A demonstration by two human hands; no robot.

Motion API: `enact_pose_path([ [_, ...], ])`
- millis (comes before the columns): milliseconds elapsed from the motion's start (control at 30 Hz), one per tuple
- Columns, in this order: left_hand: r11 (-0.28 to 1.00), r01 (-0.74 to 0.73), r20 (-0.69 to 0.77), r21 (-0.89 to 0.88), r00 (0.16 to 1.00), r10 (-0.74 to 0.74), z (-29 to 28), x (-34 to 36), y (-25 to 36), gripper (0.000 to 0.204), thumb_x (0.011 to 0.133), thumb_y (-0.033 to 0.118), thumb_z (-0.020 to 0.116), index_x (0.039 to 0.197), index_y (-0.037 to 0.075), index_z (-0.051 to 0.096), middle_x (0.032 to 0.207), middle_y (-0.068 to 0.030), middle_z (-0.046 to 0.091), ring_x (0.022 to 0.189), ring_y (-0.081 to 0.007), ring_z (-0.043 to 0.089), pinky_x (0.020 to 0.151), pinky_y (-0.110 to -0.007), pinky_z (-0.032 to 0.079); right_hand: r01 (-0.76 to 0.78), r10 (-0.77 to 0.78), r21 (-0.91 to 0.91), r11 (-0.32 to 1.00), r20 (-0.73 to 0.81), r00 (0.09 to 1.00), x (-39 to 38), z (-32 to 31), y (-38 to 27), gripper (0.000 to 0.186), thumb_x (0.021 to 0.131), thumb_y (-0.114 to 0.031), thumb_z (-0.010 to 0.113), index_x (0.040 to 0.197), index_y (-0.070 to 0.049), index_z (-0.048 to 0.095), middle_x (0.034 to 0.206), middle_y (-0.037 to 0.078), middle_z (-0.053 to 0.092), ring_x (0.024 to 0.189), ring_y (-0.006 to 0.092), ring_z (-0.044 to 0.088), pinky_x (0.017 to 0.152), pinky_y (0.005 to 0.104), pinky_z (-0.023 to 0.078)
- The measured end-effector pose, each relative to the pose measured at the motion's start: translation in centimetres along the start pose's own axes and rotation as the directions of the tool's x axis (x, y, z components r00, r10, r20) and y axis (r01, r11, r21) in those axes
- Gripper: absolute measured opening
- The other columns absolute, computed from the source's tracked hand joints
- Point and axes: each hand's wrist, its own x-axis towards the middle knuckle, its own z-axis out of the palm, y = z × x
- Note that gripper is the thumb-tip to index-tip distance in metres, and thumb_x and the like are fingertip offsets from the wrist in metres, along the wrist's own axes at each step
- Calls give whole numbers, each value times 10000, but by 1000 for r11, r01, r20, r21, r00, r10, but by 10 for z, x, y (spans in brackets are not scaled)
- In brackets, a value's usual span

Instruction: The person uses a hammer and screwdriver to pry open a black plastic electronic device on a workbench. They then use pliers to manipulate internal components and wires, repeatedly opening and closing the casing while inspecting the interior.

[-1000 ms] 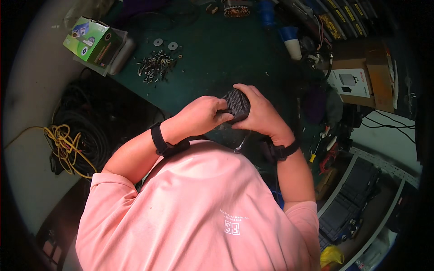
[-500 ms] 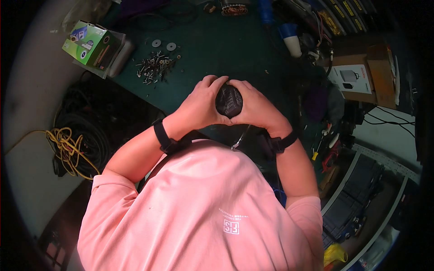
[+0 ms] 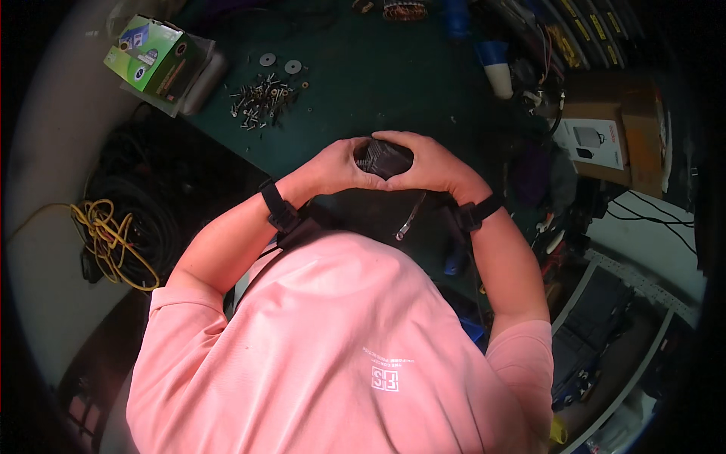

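Observation:
Between my two hands sits a dark, ribbed, rounded part (image 3: 386,159), held just above the near edge of the green worktop (image 3: 355,83). Its exact kind cannot be made out. My left hand (image 3: 336,164) is closed round the left side of it, and my right hand (image 3: 429,162) wraps the right side. The thumbs meet along the near side, while much of the part's outer surface is hidden by the fingers. A slim metal tool (image 3: 411,218), perhaps a wrench, lies just nearer to me than my right hand, apart from it.
A pile of screws (image 3: 261,104) and two grey washers (image 3: 293,67) lie at the far left of the worktop. Beyond its left edge are a green box (image 3: 147,64) and a coiled yellow cable (image 3: 113,238). At right stand a cardboard box (image 3: 643,144) and a metal shelf (image 3: 643,280).
The dark part has turned between my hands: its visible outline is now wider than tall. My left fingers have shifted down its side. The background has moved slightly with the view.

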Motion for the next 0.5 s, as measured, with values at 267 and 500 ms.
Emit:
enact_pose_path([
  [267, 999, 4, 12, 41, 1000, -5, 3, 4, -25, 657, 701, 217, 866, 1233, -48, 586, 1065, -61, 677, 991, -157, 628, 926, -300, 494, -83, 54, 124, 989, 221, 974, 13, -12, 0, 811, 611, -115, 869, 1362, -5, 582, 1237, 126, 686, 1137, 192, 644, 1024, 320, 472],
  [500, 999, -53, -25, 5, 998, 53, 6, 3, -30, 625, 663, 240, 836, 1181, -36, 623, 987, -81, 692, 909, -182, 651, 863, -309, 509, -97, 53, 154, 983, 266, 962, 19, -15, -1, 782, 607, -114, 871, 1333, 3, 604, 1210, 117, 697, 1108, 191, 651, 1001, 317, 482],
])
